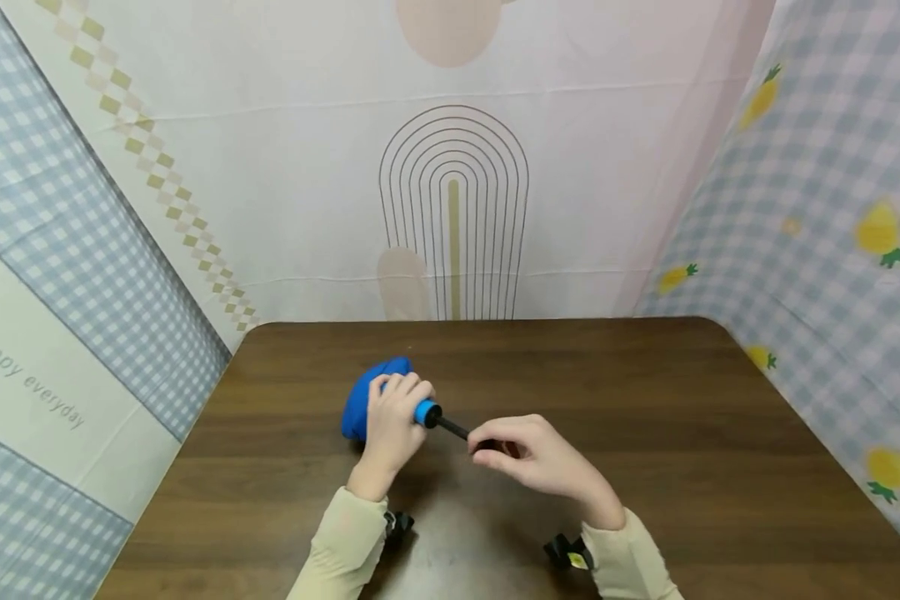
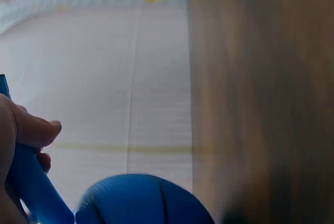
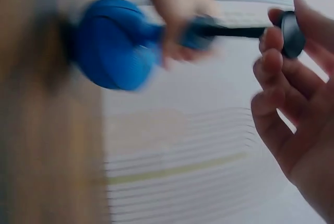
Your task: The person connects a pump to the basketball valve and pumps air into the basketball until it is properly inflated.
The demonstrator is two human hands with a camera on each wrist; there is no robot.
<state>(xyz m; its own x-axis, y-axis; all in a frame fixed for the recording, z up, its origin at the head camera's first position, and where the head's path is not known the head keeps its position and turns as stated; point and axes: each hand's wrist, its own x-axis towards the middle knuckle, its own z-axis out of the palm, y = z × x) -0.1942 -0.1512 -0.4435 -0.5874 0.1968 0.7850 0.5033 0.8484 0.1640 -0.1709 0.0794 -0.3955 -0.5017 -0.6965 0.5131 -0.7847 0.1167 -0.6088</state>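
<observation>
My left hand (image 1: 396, 421) grips the blue barrel of a hand pump (image 1: 425, 413), left of the table's middle. Its thumb shows over the barrel in the left wrist view. A blue ball (image 1: 362, 407) with dark seam lines sits at the far end of the pump, partly hidden behind that hand. From the barrel's black end a thin black rod (image 3: 240, 32) runs out toward my right hand (image 1: 543, 457). That hand pinches the round black handle (image 3: 293, 34) between thumb and fingers. In the right wrist view the ball and left hand are blurred.
A dark brown wooden table (image 1: 645, 392) lies under both hands. Behind it hangs a pale cloth (image 1: 307, 200) with line arches, and checked cloths (image 1: 817, 275) flank the sides. Small black devices (image 1: 567, 552) are strapped at both wrists.
</observation>
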